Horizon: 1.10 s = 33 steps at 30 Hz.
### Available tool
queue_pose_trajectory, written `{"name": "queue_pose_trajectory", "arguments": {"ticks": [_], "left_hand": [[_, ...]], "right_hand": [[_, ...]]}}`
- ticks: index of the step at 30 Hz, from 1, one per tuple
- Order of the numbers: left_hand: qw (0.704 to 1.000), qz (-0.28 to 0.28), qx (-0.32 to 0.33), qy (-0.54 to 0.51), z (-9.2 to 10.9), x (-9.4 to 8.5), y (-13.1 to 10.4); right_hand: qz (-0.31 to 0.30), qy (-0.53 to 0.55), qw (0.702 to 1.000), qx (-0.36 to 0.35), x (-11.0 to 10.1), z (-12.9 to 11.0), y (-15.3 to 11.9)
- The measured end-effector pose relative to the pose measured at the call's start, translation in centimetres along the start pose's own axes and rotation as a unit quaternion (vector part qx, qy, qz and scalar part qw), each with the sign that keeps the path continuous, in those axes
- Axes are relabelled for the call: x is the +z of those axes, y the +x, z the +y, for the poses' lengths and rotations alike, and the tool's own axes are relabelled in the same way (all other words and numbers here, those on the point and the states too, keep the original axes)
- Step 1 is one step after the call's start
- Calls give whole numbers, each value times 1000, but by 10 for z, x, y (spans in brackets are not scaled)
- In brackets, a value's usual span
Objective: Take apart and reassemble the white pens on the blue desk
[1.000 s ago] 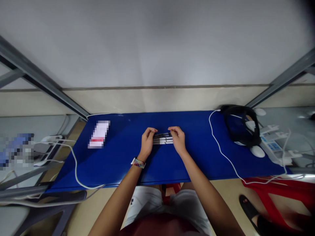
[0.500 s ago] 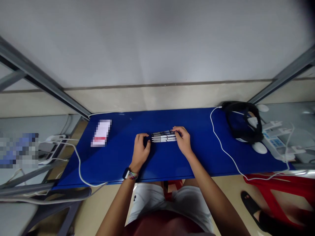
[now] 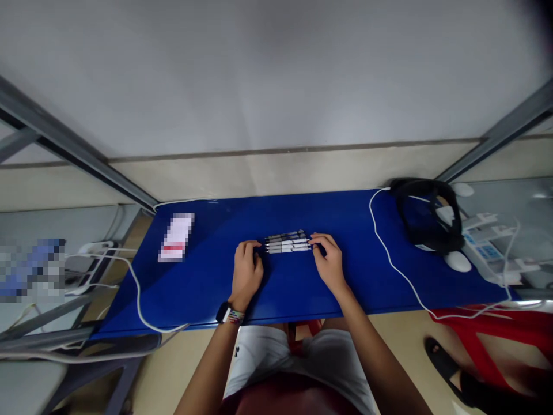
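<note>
Several pens point(image 3: 287, 246) lie side by side on the blue table point(image 3: 207, 288), their tips pointing left. The nearer ones have white and grey barrels; a darker pen point(image 3: 285, 236) lies at the far side of the row. My left hand point(image 3: 247, 271) rests just left of the tips, thumb and fingers apart, with nothing seen in it. At the other end, my right hand point(image 3: 330, 262) has its thumb and fingers apart beside the pen ends. Its fingertips are close to the ends or touching them; I cannot tell which.
A pixelated white phone-like item point(image 3: 176, 237) lies on the left of the table. To the right are a black headset point(image 3: 427, 213) and a white cable point(image 3: 389, 253). Red stools point(image 3: 484, 346) and a person's sandalled foot point(image 3: 449, 369) are below right.
My right hand has shifted right, from over the pen ends to beside them. The left hand stays by the tips. The dark pen now sits a little apart from the lighter ones.
</note>
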State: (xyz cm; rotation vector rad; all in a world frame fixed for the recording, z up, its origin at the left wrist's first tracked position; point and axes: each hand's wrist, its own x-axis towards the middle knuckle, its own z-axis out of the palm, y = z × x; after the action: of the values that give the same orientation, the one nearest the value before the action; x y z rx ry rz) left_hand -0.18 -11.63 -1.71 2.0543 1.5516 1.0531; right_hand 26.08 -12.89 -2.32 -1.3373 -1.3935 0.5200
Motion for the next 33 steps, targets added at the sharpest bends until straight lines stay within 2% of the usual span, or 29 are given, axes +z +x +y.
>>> {"name": "queue_pose_trajectory", "arguments": {"ticks": [7, 14, 21, 33], "left_hand": [[1000, -6, -2, 4, 2, -1, -2], [999, -13, 33, 7, 6, -3, -1], [999, -26, 42, -9, 10, -6, -1], [998, -24, 50, -14, 11, -4, 1]], "right_hand": [[-14, -40, 999, -15, 0, -3, -5], [-44, -70, 995, -61, 3, 2, -8], [-88, -97, 987, -95, 2, -7, -9], [-59, -98, 989, -96, 6, 0, -11]]}}
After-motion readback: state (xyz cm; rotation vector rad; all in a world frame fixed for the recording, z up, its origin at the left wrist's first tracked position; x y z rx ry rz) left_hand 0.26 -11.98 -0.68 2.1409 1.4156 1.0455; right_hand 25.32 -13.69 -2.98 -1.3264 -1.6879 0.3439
